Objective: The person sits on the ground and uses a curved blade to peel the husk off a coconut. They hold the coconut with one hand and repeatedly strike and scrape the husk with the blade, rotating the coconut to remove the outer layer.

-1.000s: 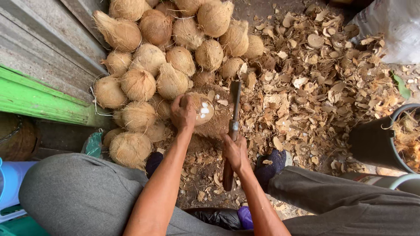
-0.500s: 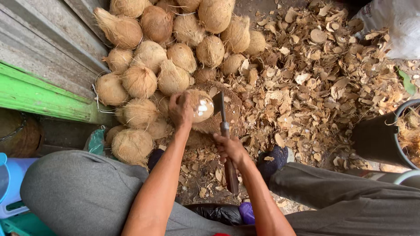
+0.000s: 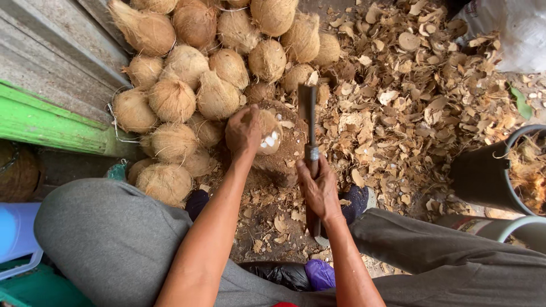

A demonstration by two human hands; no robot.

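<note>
Left hand (image 3: 243, 129) is gripping the coconut (image 3: 267, 133) on the chopping block (image 3: 284, 156), right hand (image 3: 319, 190) is clasping the cleaver (image 3: 307, 122); strikes are best kept on the shell's right side, away from the holding fingers.

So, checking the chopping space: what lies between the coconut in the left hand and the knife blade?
In the head view, only the brown chopping stump shows between the coconut in the left hand and the knife blade.

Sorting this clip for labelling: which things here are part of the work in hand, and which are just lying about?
In use:
left hand gripping a part-peeled coconut
right hand holding a long chopping knife

Lying about:
pile of husked coconuts
shell chips over the ground
black bucket
green board
</note>
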